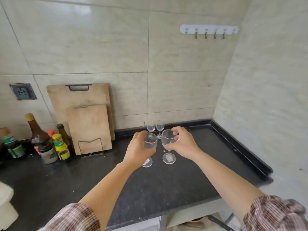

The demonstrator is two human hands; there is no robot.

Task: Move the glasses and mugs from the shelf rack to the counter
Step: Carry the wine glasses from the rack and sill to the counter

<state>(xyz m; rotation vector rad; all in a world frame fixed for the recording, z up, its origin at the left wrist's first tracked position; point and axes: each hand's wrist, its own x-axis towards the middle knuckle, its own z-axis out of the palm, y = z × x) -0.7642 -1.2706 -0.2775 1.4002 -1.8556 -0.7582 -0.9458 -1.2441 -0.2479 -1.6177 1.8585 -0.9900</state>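
My left hand (137,148) is wrapped around the bowl of a clear wine glass (150,142), whose foot rests on or just above the black counter (191,177). My right hand (182,144) grips the bowl of a second clear wine glass (167,139); its foot with a white sticker sits at the counter surface. Behind them, near the wall, two smaller stemmed glasses (151,127) (160,127) stand upright side by side. No shelf rack or mugs are in view.
Two wooden cutting boards (88,120) lean against the tiled wall in a wire holder. Several sauce bottles and jars (50,144) crowd the counter's left. A raised black lip (241,147) borders the counter at right. A hook rail (209,30) hangs on the wall.
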